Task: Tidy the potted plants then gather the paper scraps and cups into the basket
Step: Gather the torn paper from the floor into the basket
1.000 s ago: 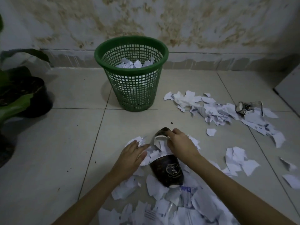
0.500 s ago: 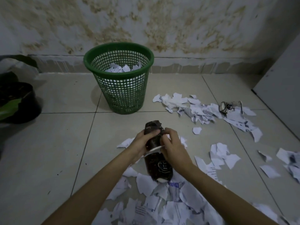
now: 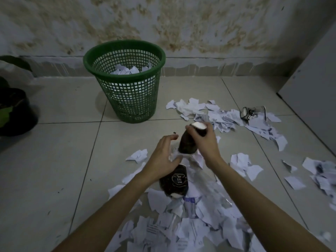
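A heap of paper scraps point(image 3: 183, 228) covers the floor point(image 3: 54, 170) nearest you, with a dark cup point(image 3: 174, 180) lying on it. Above that, your right hand point(image 3: 206, 140) grips a second dark cup point(image 3: 189, 140), upended, while your left hand point(image 3: 163, 153) hovers open beside it, fingers spread. Farther off stands the green basket point(image 3: 127, 84), partly filled with paper. One-handed, the cup could slip or miss the rim if thrown. A clear cup point(image 3: 253, 112) lies far right.

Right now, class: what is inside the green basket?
White paper scraps lie inside the green basket, showing above the rim's near side and through the mesh. Anything beneath that paper is covered, so no cup can be confirmed inside.
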A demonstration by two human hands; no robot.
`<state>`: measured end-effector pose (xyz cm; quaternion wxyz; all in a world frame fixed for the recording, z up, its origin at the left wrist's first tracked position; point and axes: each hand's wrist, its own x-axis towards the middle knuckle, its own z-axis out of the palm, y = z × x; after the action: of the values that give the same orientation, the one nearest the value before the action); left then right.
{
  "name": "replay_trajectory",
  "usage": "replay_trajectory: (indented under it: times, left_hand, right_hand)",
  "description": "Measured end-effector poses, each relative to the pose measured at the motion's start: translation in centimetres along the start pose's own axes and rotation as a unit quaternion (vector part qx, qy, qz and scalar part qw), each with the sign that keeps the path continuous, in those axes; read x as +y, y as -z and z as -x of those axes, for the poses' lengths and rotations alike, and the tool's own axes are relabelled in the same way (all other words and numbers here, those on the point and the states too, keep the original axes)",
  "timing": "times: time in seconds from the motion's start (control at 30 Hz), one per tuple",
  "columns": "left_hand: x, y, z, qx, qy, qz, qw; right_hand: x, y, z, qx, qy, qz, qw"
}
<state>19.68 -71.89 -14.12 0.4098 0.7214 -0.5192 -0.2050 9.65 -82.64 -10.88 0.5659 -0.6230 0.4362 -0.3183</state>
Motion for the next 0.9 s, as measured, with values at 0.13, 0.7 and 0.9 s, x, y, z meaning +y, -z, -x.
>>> replay_trajectory:
  times: [0.13, 0.7, 0.9]
  left_hand:
    - [-2.3, 1.4, 2.3, -0.041, 0.039, -0.102, 0.993]
    - [-0.2, -1.0, 1.6, -0.161, 0.273, -0.111, 0.942]
    - [0.7, 0.1, 1.1, -0.066, 0.437, 0.284, 0.851]
  right_hand:
    - [0.5, 4.2, -4.2, 0.038, -0.084, 0.213, 0.973]
    - [4.9, 5.7, 2.7, -0.261, -0.12, 0.57, 0.77]
    - [2.7, 7.8, 0.2, -0.191, -0.092, 0.596, 0.774]
